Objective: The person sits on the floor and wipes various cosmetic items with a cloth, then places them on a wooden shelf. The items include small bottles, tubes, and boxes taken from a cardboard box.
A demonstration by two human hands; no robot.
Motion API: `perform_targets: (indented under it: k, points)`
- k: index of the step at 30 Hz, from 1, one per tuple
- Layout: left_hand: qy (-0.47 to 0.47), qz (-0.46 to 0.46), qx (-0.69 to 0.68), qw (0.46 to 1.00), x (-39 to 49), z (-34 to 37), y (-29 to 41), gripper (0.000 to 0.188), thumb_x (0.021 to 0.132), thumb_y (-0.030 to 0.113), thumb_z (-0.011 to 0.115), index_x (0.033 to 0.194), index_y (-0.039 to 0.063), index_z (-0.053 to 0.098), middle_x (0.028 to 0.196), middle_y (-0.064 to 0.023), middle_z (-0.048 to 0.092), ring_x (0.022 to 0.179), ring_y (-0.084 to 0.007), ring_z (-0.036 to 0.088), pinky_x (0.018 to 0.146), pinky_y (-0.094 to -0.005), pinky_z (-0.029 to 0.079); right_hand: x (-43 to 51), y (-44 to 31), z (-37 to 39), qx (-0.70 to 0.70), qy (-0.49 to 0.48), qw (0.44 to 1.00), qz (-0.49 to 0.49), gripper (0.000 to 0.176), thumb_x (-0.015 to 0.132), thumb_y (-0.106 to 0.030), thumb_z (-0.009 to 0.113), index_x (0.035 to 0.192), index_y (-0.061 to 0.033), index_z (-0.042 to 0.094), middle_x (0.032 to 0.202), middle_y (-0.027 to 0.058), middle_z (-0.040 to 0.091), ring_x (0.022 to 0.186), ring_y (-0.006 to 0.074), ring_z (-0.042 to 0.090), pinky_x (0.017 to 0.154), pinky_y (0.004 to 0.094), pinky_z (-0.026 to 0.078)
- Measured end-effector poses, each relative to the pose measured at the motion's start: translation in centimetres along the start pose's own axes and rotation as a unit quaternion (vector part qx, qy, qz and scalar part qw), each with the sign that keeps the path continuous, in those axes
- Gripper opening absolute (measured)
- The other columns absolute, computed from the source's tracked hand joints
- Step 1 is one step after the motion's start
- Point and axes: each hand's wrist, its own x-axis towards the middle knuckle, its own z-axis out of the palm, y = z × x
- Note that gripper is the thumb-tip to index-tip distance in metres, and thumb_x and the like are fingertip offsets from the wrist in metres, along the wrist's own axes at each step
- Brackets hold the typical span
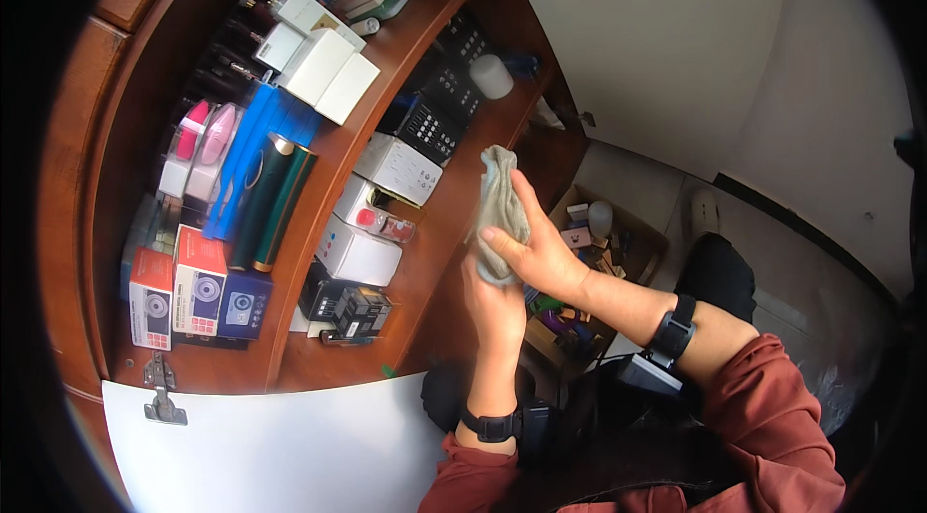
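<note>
A folded grey-green cloth [503, 205] with a pale blue edge is held in front of the open wooden cabinet [443, 252]. My right hand [544, 249] grips it from the right, the thumb pressed across its lower part. From below, my left hand [498, 307] clasps the cloth's lower end; its fingers are mostly hidden behind the cloth. Beyond the hands, the lower shelf bears white boxes [362, 252], a small clear bottle with a red part [386, 223], dark boxes [424, 126] and a white cylindrical container [492, 76].
The upper shelf [391, 79] holds white cartons [319, 64], blue packets [242, 151], a dark green case [271, 202] and orange-and-white boxes [199, 281]. An open white door [275, 440] with a metal hinge [163, 393] extends at lower left. A cardboard box [648, 259] of small items sits on the floor.
</note>
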Motion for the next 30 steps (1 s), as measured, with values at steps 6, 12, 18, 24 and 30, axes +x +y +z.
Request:
perform_targets:
  k: [6,12,18,24,30]
  points:
    - [0.007,0.103,-0.019,0.994,-0.8,1.0,1.2,0.041,0.082,0.014,0.066,0.113,-0.001,0.045,0.096,-0.0177,0.051,0.080,-0.0323,0.054,0.071,-0.0427,0.044,2.5,-1.0,-1.7,0.159,0.142,0.975,0.064,0.033,0.084,-0.005,0.062,0.114,0.0011,0.048,0.093,0.0077,0.062,0.084,0.0138,0.061,0.073,0.0280,0.051]
    - [-0.137,-0.289,-0.509,0.799,-0.5,0.1,1.4,0.046,0.096,0.047,0.038,0.107,0.003,0.046,0.085,-0.0101,0.056,0.063,-0.0170,0.055,0.052,-0.0294,0.044,2.1,-0.9,-2.0,0.155,0.128,0.960,0.197,0.024,0.090,-0.020,0.060,0.104,-0.0021,0.055,0.088,0.0061,0.062,0.078,0.0130,0.059,0.070,0.0284,0.049]
    - [-0.166,-0.253,-0.470,0.829,-0.8,0.3,1.8,0.040,0.098,0.043,0.035,0.106,0.005,0.042,0.082,-0.0117,0.056,0.055,-0.0164,0.054,0.045,-0.0282,0.044,2.6,-1.3,-1.6,0.148,0.165,0.955,0.198,0.022,0.089,-0.018,0.059,0.100,0.0011,0.054,0.086,0.0094,0.064,0.075,0.0161,0.062,0.068,0.0293,0.052]
    - [-0.161,-0.207,-0.395,0.880,-1.5,0.0,1.6,0.046,0.098,0.046,0.031,0.110,0.003,0.044,0.081,-0.0116,0.055,0.053,-0.0145,0.053,0.044,-0.0257,0.042,4.5,-3.8,-3.9,0.218,0.121,0.960,0.125,0.030,0.091,-0.015,0.056,0.118,-0.0045,0.048,0.095,0.0087,0.062,0.080,0.0183,0.064,0.069,0.0313,0.055]
    - [-0.160,-0.258,-0.431,0.850,-1.5,0.2,1.2,0.052,0.097,0.051,0.026,0.110,0.004,0.046,0.080,-0.0086,0.054,0.056,-0.0148,0.053,0.044,-0.0261,0.041,1.3,-1.2,-2.0,-0.276,-0.026,0.961,-0.025,0.039,0.082,-0.039,0.063,0.110,-0.0120,0.059,0.100,0.0137,0.059,0.097,0.0330,0.059,0.084,0.0416,0.047]
